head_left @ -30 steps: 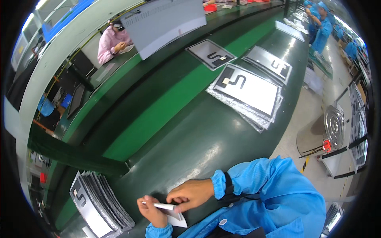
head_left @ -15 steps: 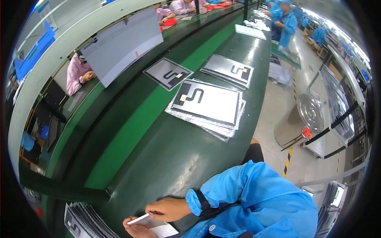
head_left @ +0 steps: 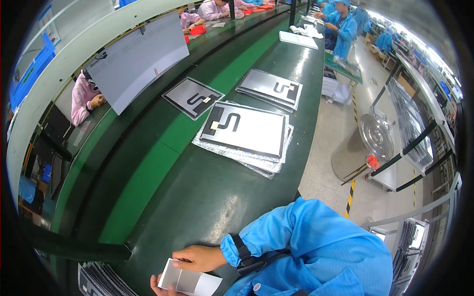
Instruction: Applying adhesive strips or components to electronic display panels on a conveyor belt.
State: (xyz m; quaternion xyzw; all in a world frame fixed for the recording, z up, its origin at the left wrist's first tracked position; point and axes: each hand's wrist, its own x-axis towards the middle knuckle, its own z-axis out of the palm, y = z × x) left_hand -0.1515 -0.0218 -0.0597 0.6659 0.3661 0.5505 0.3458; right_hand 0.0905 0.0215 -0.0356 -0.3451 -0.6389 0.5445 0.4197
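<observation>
At the lower edge I hold a small stack of white and pale grey sheets low over the bench, with one white piece jutting out to the right. My left hand grips its lower left side; part of that hand is cut off by the picture's edge. My right hand reaches across from the right in a blue sleeve, its fingers closed on the upper edge of the sheets. Whether these are labels or films I cannot make out. Left of my hands stands a row of thin dark panels.
Ahead on the green bench lie a stack of flat panels with bubble wrap, a second panel stack and a single panel. A metal bin stands on the floor at right. Co-workers sit and stand farther off.
The sheets have turned so that more of their grey face shows. My right hand has shifted slightly left along their upper edge. The whole view has slid a little.
</observation>
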